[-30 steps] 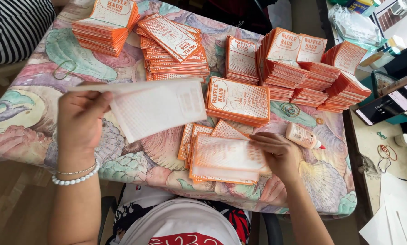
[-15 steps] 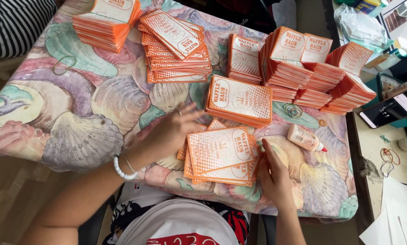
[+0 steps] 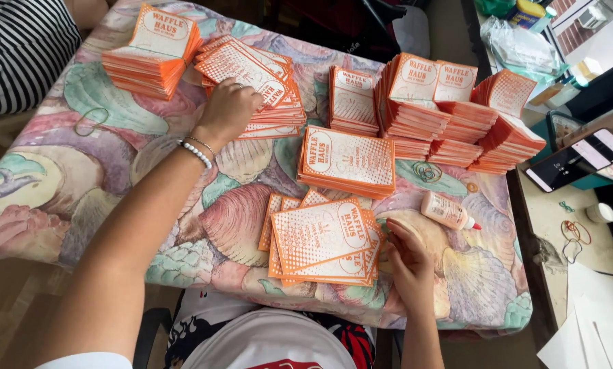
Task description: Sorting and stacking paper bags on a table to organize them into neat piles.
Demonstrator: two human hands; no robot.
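My left hand [image 3: 228, 109], with a bead bracelet on the wrist, reaches far across the table. Its fingers curl onto the top card of a slanted stack of orange-and-white printed cards [image 3: 265, 82]. My right hand [image 3: 405, 256] is near the table's front edge, with its fingertips pinching the right edge of a loose fanned pile of the same cards [image 3: 320, 239]. A neat stack of cards [image 3: 347, 160] lies just beyond that pile.
More card stacks stand at the back left [image 3: 152, 51], back middle [image 3: 353, 99] and back right [image 3: 457, 109]. A small glue bottle [image 3: 446, 210] lies right of the fanned pile. Rubber bands [image 3: 91, 121], a phone [image 3: 580, 158], white sheets [image 3: 593, 328]. A person in a striped top [image 3: 12, 48] sits at the left.
My left hand let go of a pale card, passed over the near fanned pile, then stretched out to the far slanted stack. My right hand stayed at the near pile's edge.
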